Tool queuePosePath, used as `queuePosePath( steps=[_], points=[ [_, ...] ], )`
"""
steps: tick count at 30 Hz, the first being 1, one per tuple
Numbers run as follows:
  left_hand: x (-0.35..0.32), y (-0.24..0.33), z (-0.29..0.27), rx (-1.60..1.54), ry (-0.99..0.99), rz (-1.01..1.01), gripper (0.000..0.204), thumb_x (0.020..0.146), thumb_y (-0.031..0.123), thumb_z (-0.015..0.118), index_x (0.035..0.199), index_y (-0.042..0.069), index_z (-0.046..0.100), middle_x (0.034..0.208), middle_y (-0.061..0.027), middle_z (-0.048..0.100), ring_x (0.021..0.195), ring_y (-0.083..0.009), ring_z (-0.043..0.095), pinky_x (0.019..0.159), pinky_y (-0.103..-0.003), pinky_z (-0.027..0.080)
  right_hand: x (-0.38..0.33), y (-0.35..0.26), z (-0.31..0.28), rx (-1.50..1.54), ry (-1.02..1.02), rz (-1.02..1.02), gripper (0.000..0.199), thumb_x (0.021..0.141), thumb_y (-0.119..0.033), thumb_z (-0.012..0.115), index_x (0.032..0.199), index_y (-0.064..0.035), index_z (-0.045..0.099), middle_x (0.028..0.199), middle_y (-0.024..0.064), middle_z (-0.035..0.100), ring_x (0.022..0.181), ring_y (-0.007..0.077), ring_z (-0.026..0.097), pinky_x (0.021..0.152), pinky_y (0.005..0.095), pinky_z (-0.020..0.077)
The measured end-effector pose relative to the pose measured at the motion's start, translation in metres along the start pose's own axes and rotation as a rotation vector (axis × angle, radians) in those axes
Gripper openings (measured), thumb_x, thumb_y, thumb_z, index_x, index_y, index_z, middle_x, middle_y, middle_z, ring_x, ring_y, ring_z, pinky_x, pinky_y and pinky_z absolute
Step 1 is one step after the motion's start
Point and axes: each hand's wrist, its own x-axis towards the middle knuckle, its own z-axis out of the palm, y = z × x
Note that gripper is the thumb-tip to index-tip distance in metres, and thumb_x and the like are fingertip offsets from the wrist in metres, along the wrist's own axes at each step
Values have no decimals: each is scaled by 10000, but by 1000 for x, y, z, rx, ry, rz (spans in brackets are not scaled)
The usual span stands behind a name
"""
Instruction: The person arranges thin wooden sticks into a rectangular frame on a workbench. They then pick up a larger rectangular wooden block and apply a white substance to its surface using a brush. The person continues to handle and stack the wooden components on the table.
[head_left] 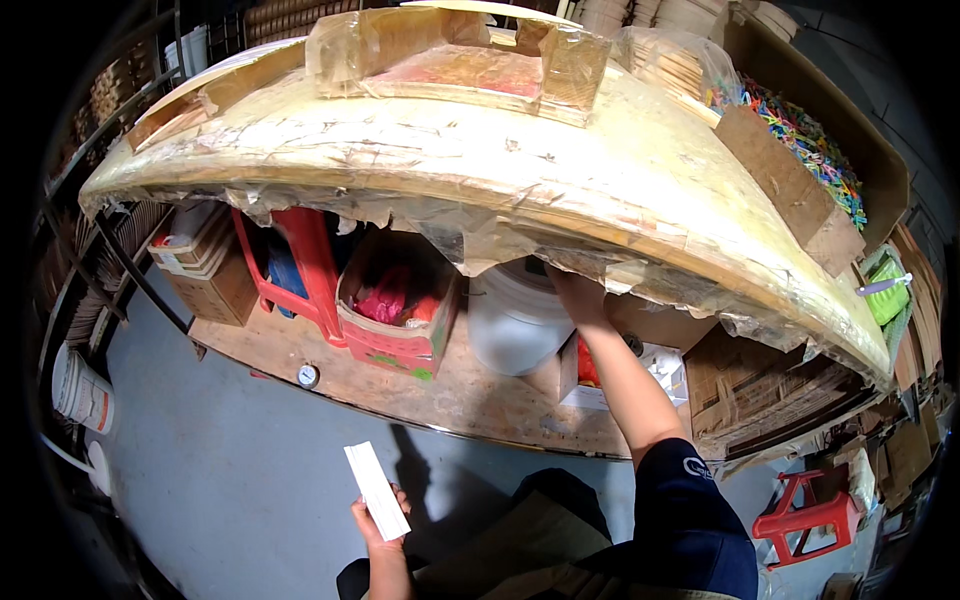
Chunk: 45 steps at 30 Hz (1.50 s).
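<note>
Low over the floor, my left hand (382,522) is closed around a short white grooved piece, like a cut of moulding (377,490). My right arm reaches forward beneath the overhanging tabletop. There my right hand (574,288) is at the upper right side of a pale plastic bucket (515,325), and the table's edge hides its fingers. The bucket stands on the wooden lower shelf (480,400). To its left is an open carton (400,345) with pink and red plastic bags inside. On its right sits a white box (590,395) with red and white items.
The taped, yellowed tabletop (400,150) hangs over the shelf with ragged edges. A red stool (305,270) is under it; another red stool (810,520) stands on the floor at right. A round dial gauge (308,376) lies on the shelf. Colourful ties fill a large carton (885,130).
</note>
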Motion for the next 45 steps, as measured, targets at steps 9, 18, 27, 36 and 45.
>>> queuePosePath(
  steps=[9,18,27,36,45],
  points=[
    [6,-1,-17,-43,-58,-12,566,773,465,501,1034,-30,587,875,-161,597,717,-293,572,554,-368,476,40,-35,43,80,-6,117,426,847,-339,654,1146,-40,617,1138,159,638,1075,321,580,895,402,454],
    [4,0,-24,-32,-65,3,558,776,444,502,1061,-28,580,897,-167,603,738,-294,589,572,-377,497,46,-29,45,56,-9,130,418,847,-320,655,1152,-37,614,1150,162,631,1088,316,573,901,400,451],
    [5,-1,-20,7,-63,-35,531,754,433,520,1031,-14,586,877,-153,595,736,-283,593,573,-370,517,52,-21,39,44,1,127,412,847,-302,656,1158,-34,611,1163,166,625,1101,310,566,907,398,448],
    [9,-2,-25,3,-81,-45,558,755,435,517,1088,-10,577,910,-161,607,751,-288,597,589,-379,503,53,-22,43,40,23,121,406,848,-283,657,1163,-32,607,1176,169,618,1114,305,559,913,396,445],
    [14,-4,-28,2,-95,-62,557,753,428,509,1087,-12,575,910,-157,605,751,-284,595,598,-377,499,57,-25,50,37,35,123,401,848,-264,658,1169,-29,604,1188,173,611,1128,299,552,920,394,442]
  ],
)
